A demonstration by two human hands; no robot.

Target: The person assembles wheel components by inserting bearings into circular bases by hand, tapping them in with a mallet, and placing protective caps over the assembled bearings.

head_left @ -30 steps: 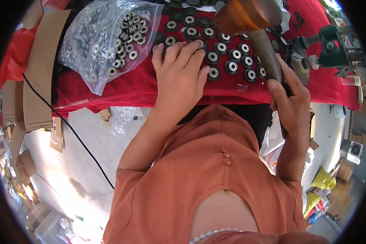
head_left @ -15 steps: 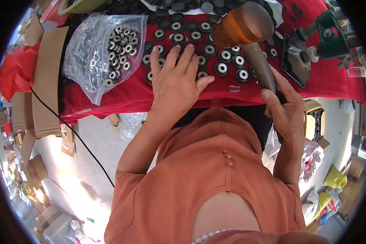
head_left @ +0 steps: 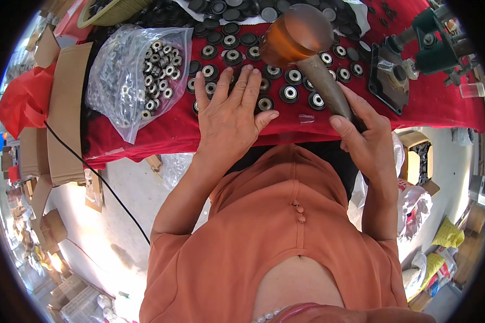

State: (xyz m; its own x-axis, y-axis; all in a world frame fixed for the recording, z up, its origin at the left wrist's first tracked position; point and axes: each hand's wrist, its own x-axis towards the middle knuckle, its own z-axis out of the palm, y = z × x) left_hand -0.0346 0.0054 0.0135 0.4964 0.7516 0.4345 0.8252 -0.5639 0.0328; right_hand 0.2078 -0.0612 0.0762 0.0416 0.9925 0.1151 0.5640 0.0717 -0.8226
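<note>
— Two hands are busy in the head view. The left hand (head_left: 233,116) lies flat, palm down, on the rows of small black wheels with metal centres (head_left: 290,92) laid out on the red cloth (head_left: 161,129); its fingers are stretched out side by side, a little fanned, with the thumb out toward the right, and they pinch nothing.

— And the other one?

— The right hand (head_left: 369,142) is wrapped round the lower end of the dark handle of an amber-headed mallet (head_left: 299,33). The fingers are curled about the handle, the thumb lying along it. The mallet's head hangs above the far rows of wheels, tilted, clear of them as far as one can tell.

— So which step does that look like?

— A fair judgement is that the person is steadying a wheel or a few of them under the left palm while the mallet is poised to strike. The next move calls for the left fingers to stay clear of the head's path.

— What else is close by?

— A clear bag of similar wheels (head_left: 137,75) just left of the left hand, cardboard (head_left: 64,107) beyond it, and a green bench tool (head_left: 439,40) at the far right.
</note>
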